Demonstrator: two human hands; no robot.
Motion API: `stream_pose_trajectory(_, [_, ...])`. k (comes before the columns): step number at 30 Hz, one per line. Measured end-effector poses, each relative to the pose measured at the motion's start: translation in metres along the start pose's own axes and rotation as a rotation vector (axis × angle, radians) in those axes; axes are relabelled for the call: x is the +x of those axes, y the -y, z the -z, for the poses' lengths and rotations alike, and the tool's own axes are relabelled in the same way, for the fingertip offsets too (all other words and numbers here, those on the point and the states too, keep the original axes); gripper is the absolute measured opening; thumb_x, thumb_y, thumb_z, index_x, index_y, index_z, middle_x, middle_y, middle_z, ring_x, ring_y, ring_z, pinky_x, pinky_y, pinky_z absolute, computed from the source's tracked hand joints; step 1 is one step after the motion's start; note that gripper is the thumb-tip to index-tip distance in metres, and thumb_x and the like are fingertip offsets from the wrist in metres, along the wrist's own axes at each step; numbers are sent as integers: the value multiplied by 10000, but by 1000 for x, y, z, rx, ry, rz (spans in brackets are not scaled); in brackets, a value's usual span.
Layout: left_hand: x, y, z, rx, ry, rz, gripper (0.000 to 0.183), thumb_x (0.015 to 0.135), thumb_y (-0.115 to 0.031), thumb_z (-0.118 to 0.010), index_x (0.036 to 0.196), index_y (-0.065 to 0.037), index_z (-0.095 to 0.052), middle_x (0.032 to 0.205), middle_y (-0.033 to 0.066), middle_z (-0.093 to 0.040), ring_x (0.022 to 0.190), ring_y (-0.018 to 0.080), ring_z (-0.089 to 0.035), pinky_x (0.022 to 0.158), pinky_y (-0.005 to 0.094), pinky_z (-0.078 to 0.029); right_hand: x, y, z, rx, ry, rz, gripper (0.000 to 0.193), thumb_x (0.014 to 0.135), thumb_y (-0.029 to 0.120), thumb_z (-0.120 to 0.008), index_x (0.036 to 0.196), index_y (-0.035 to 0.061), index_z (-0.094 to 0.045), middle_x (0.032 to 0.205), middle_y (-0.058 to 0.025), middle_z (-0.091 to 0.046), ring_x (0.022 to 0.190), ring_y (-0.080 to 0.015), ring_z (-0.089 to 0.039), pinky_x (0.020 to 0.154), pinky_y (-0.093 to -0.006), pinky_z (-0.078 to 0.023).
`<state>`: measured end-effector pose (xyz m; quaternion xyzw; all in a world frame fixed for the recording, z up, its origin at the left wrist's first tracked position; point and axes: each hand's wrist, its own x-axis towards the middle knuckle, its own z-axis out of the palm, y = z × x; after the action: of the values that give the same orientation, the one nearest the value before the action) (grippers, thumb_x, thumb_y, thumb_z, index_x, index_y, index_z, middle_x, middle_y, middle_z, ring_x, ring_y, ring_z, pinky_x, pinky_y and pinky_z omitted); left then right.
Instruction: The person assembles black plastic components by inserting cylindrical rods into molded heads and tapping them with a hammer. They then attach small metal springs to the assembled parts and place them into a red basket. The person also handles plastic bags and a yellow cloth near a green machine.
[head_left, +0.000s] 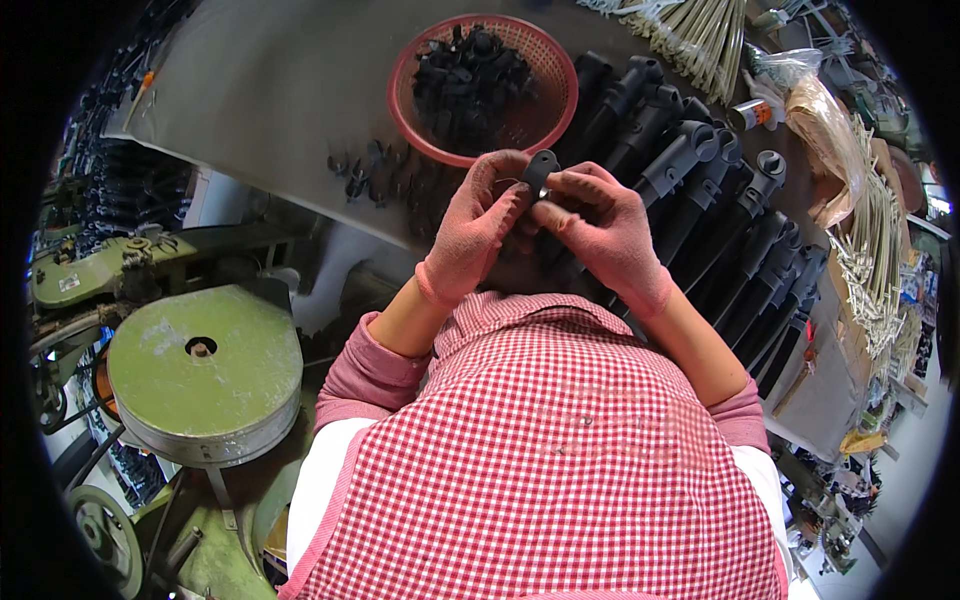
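Note:
Both my hands wear pink work gloves and meet above the near edge of the table. My left hand (472, 232) is closed, thumb and fingers pinching a small black clip (541, 168) with a rounded end and a hole in it. My right hand (612, 232) is closed too, its fingertips pressed against the clip's lower right side, where a small shiny spot shows. The fingers hide the clip's lower part. Just beyond my hands stands a red plastic basket (397, 92) with many black clips (470, 85) in it. Loose black pieces (365, 175) lie on the table left of my left hand.
Black tubes with grey end fittings (690, 160) lie in a row to the right. Beyond them are bundles of pale strips (690, 45) and a plastic bag (820, 120). A green machine with a round cover (205, 375) stands at my left, beside the grey table (270, 95).

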<state>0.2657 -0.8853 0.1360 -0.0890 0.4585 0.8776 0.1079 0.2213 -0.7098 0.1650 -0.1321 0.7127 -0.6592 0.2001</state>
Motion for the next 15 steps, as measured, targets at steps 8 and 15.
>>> stream_pose_trajectory(8, [-41, 51, 116, -213, -397, -33, 216, 1059, -204, -524, 1153, -46, -636, 882, 61, -661, 731, 118, -615, 588, 241, -511, 0, -104, 15, -1055, 605, 477, 89, 779, 145, -695, 868, 136, -695, 881, -16, -668, 867, -236, -661, 755, -372, -516])
stream_pose_trajectory(15, [-33, 33, 302, -678, -729, -69, 233, 1044, -298, -507, 1139, -114, -614, 728, -18, -490, 576, 109, -389, 488, 246, -342, -2, -178, -34, -1622, 1303, 356, 186, 913, 219, -553, 925, 167, -732, 954, -36, -723, 926, -221, -708, 772, -386, -529])
